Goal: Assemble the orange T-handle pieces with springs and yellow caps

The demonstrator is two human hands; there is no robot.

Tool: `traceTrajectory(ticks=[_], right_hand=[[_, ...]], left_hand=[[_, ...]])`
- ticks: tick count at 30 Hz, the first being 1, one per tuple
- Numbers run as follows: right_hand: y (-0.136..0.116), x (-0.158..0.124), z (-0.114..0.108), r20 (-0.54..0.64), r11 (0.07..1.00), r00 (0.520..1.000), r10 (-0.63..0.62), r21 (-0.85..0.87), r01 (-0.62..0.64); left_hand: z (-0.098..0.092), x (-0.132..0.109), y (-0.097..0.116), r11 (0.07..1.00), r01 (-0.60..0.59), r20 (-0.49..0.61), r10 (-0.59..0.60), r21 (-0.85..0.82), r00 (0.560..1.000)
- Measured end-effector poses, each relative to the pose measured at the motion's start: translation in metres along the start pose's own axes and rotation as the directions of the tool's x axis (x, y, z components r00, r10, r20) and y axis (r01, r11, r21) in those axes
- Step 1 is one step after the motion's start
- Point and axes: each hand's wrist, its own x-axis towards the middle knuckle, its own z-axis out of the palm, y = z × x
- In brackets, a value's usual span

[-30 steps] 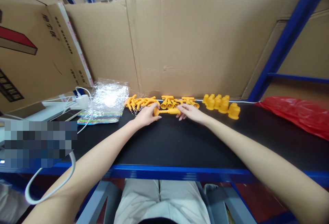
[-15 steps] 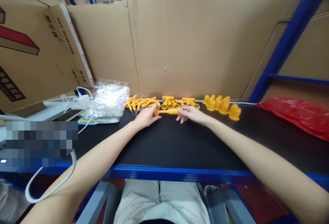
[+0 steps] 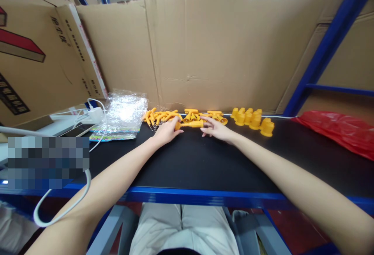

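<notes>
My left hand (image 3: pixel 168 129) is closed around the T-shaped handle end of a yellow corkscrew, held level just above the black tabletop. The corkscrew's yellow bell-shaped body (image 3: pixel 196 124) points right, toward my right hand (image 3: pixel 215 129). Fingers of that hand are spread about the body's end; whether they touch it is hard to see. Behind my left hand lies a pile of yellow T-handles with metal spirals (image 3: pixel 152 118). Yellow corkscrews with their bells fitted (image 3: pixel 191 115) lie in a group behind the held one, and another group (image 3: pixel 216 116) is behind my right hand.
Several loose yellow bells (image 3: pixel 254 121) stand to the right. A red plastic bag (image 3: pixel 336 130) lies at the far right. Clear plastic packaging (image 3: pixel 124 112), a white charger (image 3: pixel 96 114) and cables are on the left. A cardboard wall (image 3: pixel 222 52) closes off the back.
My right fingers have loosened and spread at the bell's end, with a fingertip lifted higher. The corkscrew has tipped slightly upward at its right end. My left hand keeps its hold.
</notes>
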Motion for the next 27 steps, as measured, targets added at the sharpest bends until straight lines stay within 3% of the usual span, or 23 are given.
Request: traceTrajectory(ticks=[10,27], right_hand=[[0.0057,0.0048,0.0030,-0.097,1.000,0.995,0.003,-0.011,-0.004],[0.0066,0.0048,0.0009,-0.094,1.000,0.995,0.017,-0.019,-0.019]], left_hand=[[0.0022,0.0002,0.0012,1.000,0.005,-0.012,-0.005,-0.007,1.000],[0.0033,-0.0005,0.0002,1.000,-0.021,-0.036,0.021,0.007,0.999]])
